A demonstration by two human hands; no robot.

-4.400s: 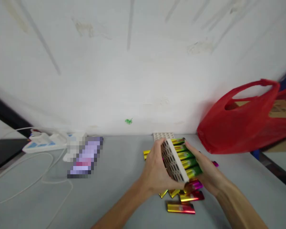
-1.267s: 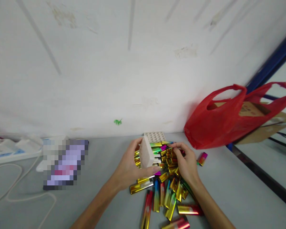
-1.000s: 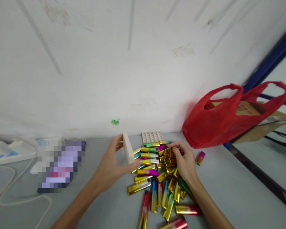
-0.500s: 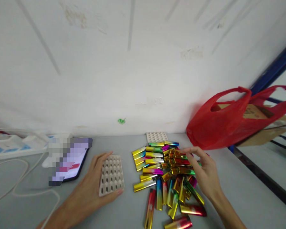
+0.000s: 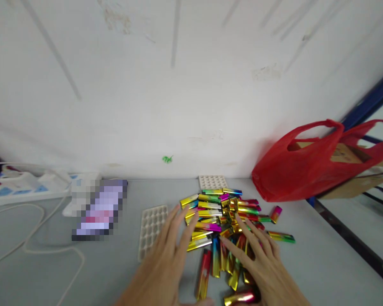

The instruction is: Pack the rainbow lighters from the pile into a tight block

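A pile of shiny metallic cases that look like cigarette lighters (image 5: 210,212) lies on the grey table, coloured gold, red, green, blue and magenta. My left hand (image 5: 166,250), fingers stretched out, reaches over the left edge of the pile; a white tray with rows of holes (image 5: 151,227) lies flat beside it, partly covered by the hand. Over the right side of the pile, my right hand (image 5: 258,255) is spread, fingertips at the lighters and some of them hidden beneath. I cannot tell whether the fingertips press on any.
Another white holed tray (image 5: 212,182) lies behind the pile against the wall. To the left are a phone (image 5: 98,212), a white power strip (image 5: 28,191) and a loose cable (image 5: 60,250). A red plastic bag (image 5: 300,170) with cardboard inside stands at the right.
My left hand has let go of the holed tray and moved right to the pile. My right hand has come nearer and spread. Two lighters now show at the pile's right.
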